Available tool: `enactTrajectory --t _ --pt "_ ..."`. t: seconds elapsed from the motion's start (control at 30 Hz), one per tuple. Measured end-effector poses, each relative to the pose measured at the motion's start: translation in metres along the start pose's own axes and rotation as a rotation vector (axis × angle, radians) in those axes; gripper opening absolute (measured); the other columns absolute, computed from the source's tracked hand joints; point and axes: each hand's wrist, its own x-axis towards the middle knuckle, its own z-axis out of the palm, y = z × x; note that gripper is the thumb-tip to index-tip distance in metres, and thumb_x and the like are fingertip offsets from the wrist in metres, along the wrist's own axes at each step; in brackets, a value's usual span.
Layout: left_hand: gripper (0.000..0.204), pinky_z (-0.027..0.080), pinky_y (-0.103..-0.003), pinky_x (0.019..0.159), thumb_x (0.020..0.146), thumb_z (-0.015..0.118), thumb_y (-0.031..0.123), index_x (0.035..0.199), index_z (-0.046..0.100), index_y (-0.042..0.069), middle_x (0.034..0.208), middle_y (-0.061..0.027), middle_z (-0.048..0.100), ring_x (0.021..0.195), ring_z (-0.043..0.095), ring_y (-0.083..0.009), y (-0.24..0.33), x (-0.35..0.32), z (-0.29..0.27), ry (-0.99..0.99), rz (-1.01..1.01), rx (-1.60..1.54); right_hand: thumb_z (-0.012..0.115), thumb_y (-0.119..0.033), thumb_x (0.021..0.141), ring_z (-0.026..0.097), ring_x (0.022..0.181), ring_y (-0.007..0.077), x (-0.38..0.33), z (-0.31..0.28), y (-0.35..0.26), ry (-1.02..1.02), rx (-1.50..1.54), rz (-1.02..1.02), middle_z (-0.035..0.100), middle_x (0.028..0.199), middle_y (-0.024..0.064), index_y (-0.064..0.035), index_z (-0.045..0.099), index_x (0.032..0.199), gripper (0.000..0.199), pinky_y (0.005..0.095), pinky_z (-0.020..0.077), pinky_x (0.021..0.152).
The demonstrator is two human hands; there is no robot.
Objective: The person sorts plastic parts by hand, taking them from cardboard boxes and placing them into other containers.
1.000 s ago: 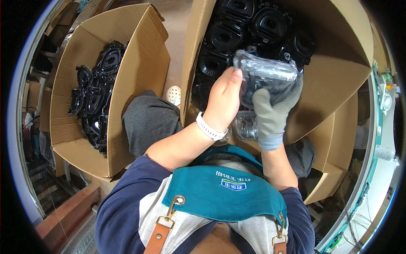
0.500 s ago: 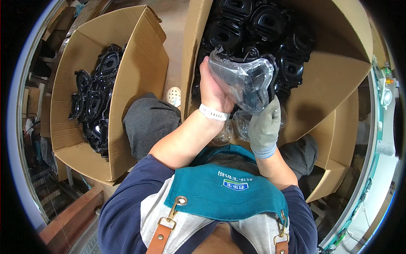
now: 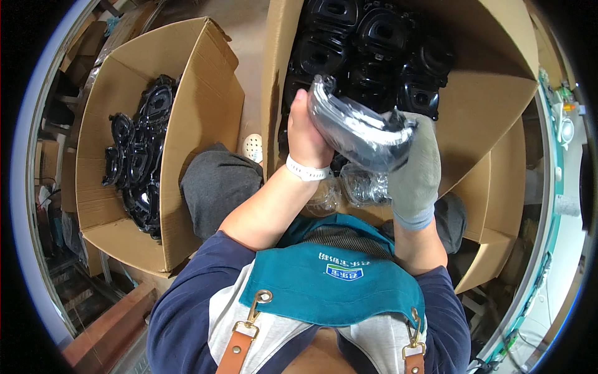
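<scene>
A headlight [image 3: 360, 132] with a clear lens and black housing is held between my two hands over the big carton, smeared a little by motion. My left hand [image 3: 306, 138], bare with a white wristband, grips its left end, the thumb pointing up along the side. On the other end my right hand [image 3: 418, 163], in a grey glove, is closed round the edge; its fingertips are partly hidden behind the light. Beneath, several black headlight housings [image 3: 383, 31] lie packed in the large cardboard box [image 3: 483, 115]. Clear plastic-looking lenses [image 3: 363, 186] sit at its near side, below the held light.
To the left stands another open cardboard box [image 3: 202, 149] with several black housings [image 3: 138, 163] inside. A smaller box [image 3: 495, 206] is at the right. My knee [image 3: 218, 181] is between the two larger boxes, near a white perforated clog [image 3: 253, 148].
The headlight has been tipped so its lens turns edge-on and its rim faces me more. My right hand has moved up and right along its end; my left hand keeps its hold.
</scene>
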Motion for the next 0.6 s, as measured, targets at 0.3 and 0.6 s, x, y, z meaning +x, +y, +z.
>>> enactTrajectory --t 0.3,0.6 --pt "0.054 0.051 -0.037 0.07 0.085 0.045 0.057 0.093 0.062 0.006 0.085 -0.0087 0.064 0.077 0.062 -0.0226 -0.006 -0.007 -0.006 0.052 -0.066 -0.023 0.053 -0.01 0.094 0.064 0.083 0.0159 -0.013 0.007 0.005 0.266 0.233 0.086 0.065 0.088 0.0095 0.0014 0.06 0.098 0.014 0.0257 0.0504 0.074" --pt "0.055 0.052 -0.038 0.083 0.094 0.026 0.046 0.112 0.054 0.003 0.103 -0.0135 0.064 0.091 0.064 -0.0263 0.007 -0.001 0.011 0.057 -0.18 -0.233 0.069 -0.001 0.065 0.055 0.104 0.0191 -0.009 0.042 0.004 -0.046 0.004 -0.176 0.049 0.121 0.014 0.0052 0.032 0.13 0.076 0.0312 0.047 0.089"
